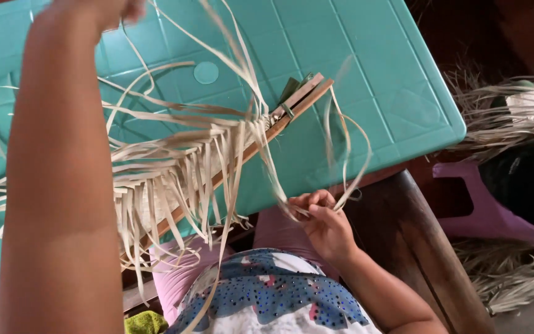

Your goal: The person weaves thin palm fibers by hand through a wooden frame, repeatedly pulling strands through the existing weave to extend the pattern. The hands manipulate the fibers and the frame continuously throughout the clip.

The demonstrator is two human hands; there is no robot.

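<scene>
From the head view I see my right hand [324, 224] low in the frame, just past the near edge of the teal plastic table with a moulded grid top [366, 68]. Its fingers [312, 201] are curled closed, pinching a few pale tan flat palm-leaf strips [347, 148] between thumb and fingertips; the strips loop up from the pinch, arc over the table and come back down toward the slanted brown wooden slat [292, 108]. The slat lies diagonally on the table, its far end up right, its near end running down left past the table edge toward my lap. A long fringe of the same strips [174, 167] hangs along it, doubled over the wood and trailing loose on both sides. My left arm [63, 185] fills the left of the frame, raised high; the left hand [103, 9] sits at the very top edge, mostly cut off and blurred, and several strips rise toward it, but I cannot tell whether the fingers are closed on them. A small green folded leaf piece [292, 89] sits at the slat's far end. Below the right hand, a pink and blue patterned garment [267, 291] covers my lap. To the right, a purple plastic stool [483, 210] stands on the floor, with heaps of dry palm fibre [508, 111] above and below it. No containers show.
</scene>
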